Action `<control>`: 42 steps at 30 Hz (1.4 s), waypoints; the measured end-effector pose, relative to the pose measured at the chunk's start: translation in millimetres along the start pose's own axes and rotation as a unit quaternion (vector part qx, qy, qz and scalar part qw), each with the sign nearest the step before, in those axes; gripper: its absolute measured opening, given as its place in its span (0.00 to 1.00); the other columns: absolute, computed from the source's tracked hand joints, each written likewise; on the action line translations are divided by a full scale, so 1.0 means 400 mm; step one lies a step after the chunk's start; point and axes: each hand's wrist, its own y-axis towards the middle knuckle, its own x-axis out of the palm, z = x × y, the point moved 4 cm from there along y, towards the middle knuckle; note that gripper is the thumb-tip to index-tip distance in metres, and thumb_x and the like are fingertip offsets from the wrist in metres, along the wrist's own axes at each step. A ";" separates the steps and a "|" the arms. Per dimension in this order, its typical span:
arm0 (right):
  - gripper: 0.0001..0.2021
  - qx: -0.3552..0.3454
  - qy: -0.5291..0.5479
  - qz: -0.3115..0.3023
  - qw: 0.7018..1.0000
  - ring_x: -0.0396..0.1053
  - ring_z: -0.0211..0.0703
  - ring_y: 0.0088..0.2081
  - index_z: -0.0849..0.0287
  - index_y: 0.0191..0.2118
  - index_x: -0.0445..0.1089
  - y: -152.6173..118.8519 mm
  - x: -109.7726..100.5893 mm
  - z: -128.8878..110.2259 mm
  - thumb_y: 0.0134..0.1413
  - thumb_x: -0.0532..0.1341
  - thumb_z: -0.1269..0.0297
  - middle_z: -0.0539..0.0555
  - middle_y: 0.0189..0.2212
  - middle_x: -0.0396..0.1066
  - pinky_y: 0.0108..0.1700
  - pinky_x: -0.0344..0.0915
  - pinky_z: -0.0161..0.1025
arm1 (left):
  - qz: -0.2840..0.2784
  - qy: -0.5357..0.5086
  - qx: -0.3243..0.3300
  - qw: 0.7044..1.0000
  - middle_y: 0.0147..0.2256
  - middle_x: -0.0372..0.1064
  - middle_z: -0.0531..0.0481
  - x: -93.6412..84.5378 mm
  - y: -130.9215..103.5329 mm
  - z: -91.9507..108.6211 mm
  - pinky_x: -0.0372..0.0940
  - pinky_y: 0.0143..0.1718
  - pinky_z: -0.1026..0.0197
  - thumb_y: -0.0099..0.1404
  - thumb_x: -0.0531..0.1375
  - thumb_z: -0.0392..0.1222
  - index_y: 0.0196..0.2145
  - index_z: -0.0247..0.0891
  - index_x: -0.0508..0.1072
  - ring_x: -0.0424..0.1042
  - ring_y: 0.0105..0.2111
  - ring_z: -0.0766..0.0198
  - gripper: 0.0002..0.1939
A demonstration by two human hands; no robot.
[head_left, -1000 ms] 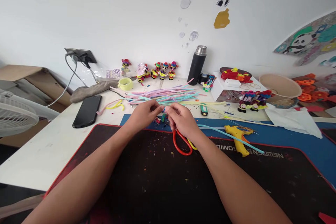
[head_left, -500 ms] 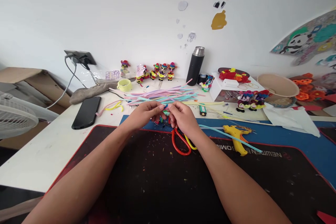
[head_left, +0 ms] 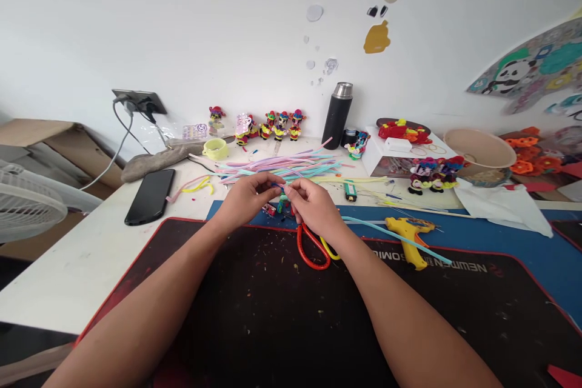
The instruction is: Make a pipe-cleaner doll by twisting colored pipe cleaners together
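My left hand [head_left: 251, 197] and my right hand [head_left: 311, 201] meet at the middle, fingers pinched on a small blue piece [head_left: 276, 185] whose shape is mostly hidden. Just under the fingertips are small green and red bits [head_left: 269, 209]. Scissors with red and yellow handles [head_left: 313, 248] lie below my right hand, their blades out of sight. Behind both hands spreads a pile of pink, purple and turquoise fuzzy stems [head_left: 282, 165]. To the right, a light blue stem [head_left: 395, 231] crosses a yellow glue gun [head_left: 407, 239].
A phone [head_left: 150, 197] and a roll of yellow tape [head_left: 215, 148] are at left. Small figures [head_left: 282, 125] and a black flask [head_left: 337, 116] stand by the wall. A white box [head_left: 386, 154], more figures [head_left: 436, 174] and a tissue [head_left: 504, 209] are at right.
My left fingers have shifted slightly, showing more of the blue piece between the hands. The red and green bits below show more clearly. The view has moved a little.
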 end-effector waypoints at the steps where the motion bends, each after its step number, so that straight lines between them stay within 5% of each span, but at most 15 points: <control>1: 0.12 0.000 -0.007 -0.006 1.000 0.66 0.36 0.17 0.54 0.40 0.68 -0.001 0.002 0.000 0.67 0.57 0.52 0.44 0.21 0.68 0.22 0.60 0.34 | -0.004 -0.006 0.002 1.000 0.29 0.71 0.51 0.003 0.000 -0.002 0.62 0.33 0.60 0.65 0.63 0.48 0.45 0.39 0.80 0.69 0.31 0.61 0.15; 8: 0.11 0.021 0.013 -0.028 0.999 0.66 0.35 0.17 0.55 0.38 0.68 -0.008 0.008 -0.006 0.67 0.57 0.54 0.44 0.19 0.67 0.22 0.60 0.33 | -0.001 -0.019 0.006 1.000 0.34 0.73 0.50 0.004 0.001 0.007 0.64 0.39 0.58 0.68 0.59 0.47 0.55 0.38 0.72 0.71 0.35 0.59 0.21; 11: 0.10 0.028 0.045 -0.012 0.999 0.65 0.35 0.16 0.55 0.37 0.68 -0.006 0.004 -0.009 0.65 0.58 0.54 0.44 0.19 0.66 0.21 0.61 0.33 | 0.022 0.122 -0.009 0.992 0.32 0.73 0.49 0.001 0.000 0.002 0.60 0.36 0.57 0.68 0.59 0.49 0.41 0.38 0.75 0.69 0.33 0.57 0.12; 14: 0.10 0.028 0.051 -0.005 0.998 0.65 0.35 0.16 0.56 0.37 0.68 -0.005 0.003 -0.012 0.65 0.59 0.55 0.43 0.18 0.66 0.22 0.62 0.33 | -0.007 0.254 0.041 0.966 0.30 0.71 0.46 0.023 -0.006 -0.003 0.58 0.38 0.55 0.67 0.61 0.50 0.29 0.39 0.73 0.67 0.35 0.53 0.13; 23: 0.10 0.032 0.059 -0.007 0.998 0.64 0.35 0.16 0.56 0.37 0.69 -0.004 0.006 -0.015 0.64 0.59 0.56 0.43 0.18 0.66 0.21 0.60 0.33 | -0.021 0.326 0.081 0.942 0.29 0.69 0.43 0.062 -0.017 -0.020 0.59 0.44 0.50 0.64 0.61 0.44 0.26 0.40 0.73 0.67 0.37 0.48 0.10; 27: 0.11 0.032 0.065 -0.001 0.997 0.64 0.35 0.16 0.57 0.37 0.69 -0.003 0.004 -0.014 0.64 0.59 0.54 0.44 0.18 0.66 0.21 0.60 0.33 | -0.014 0.216 0.017 0.976 0.28 0.71 0.46 0.034 0.000 -0.022 0.59 0.37 0.55 0.64 0.60 0.46 0.25 0.40 0.72 0.68 0.32 0.54 0.12; 30: 0.12 0.038 0.080 0.004 0.996 0.63 0.35 0.15 0.57 0.37 0.69 -0.003 0.003 -0.014 0.63 0.59 0.53 0.44 0.18 0.66 0.20 0.59 0.33 | 0.027 0.008 -0.067 0.997 0.27 0.72 0.50 0.003 0.011 -0.028 0.59 0.33 0.59 0.64 0.62 0.54 0.28 0.39 0.73 0.67 0.29 0.61 0.16; 33: 0.13 0.044 0.098 0.006 0.994 0.63 0.35 0.15 0.57 0.36 0.69 -0.003 0.002 -0.017 0.62 0.60 0.52 0.43 0.18 0.65 0.19 0.58 0.33 | 0.046 -0.236 -0.126 0.963 0.25 0.70 0.52 -0.003 0.013 -0.030 0.60 0.30 0.61 0.57 0.69 0.56 0.29 0.37 0.74 0.66 0.25 0.65 0.19; 36: 0.13 0.047 0.116 0.009 0.992 0.64 0.35 0.15 0.57 0.36 0.68 -0.002 0.001 -0.018 0.61 0.61 0.51 0.43 0.17 0.65 0.18 0.57 0.32 | 0.044 -0.389 -0.155 0.907 0.26 0.70 0.53 0.010 0.010 -0.028 0.63 0.29 0.64 0.50 0.75 0.49 0.30 0.36 0.74 0.68 0.25 0.68 0.18; 39: 0.14 0.047 0.121 0.009 0.991 0.63 0.35 0.15 0.58 0.36 0.68 -0.001 0.002 -0.016 0.61 0.61 0.50 0.43 0.17 0.65 0.18 0.57 0.32 | 0.040 -0.439 -0.162 0.883 0.29 0.73 0.52 0.023 0.007 -0.028 0.66 0.30 0.64 0.48 0.77 0.42 0.35 0.36 0.77 0.71 0.27 0.67 0.18; 42: 0.15 0.049 0.118 0.007 0.992 0.63 0.35 0.15 0.58 0.36 0.68 -0.001 0.005 -0.014 0.60 0.61 0.50 0.43 0.17 0.65 0.18 0.57 0.32 | 0.020 -0.430 -0.155 0.889 0.32 0.76 0.49 0.033 0.005 -0.029 0.68 0.32 0.62 0.49 0.76 0.42 0.39 0.36 0.80 0.72 0.28 0.66 0.20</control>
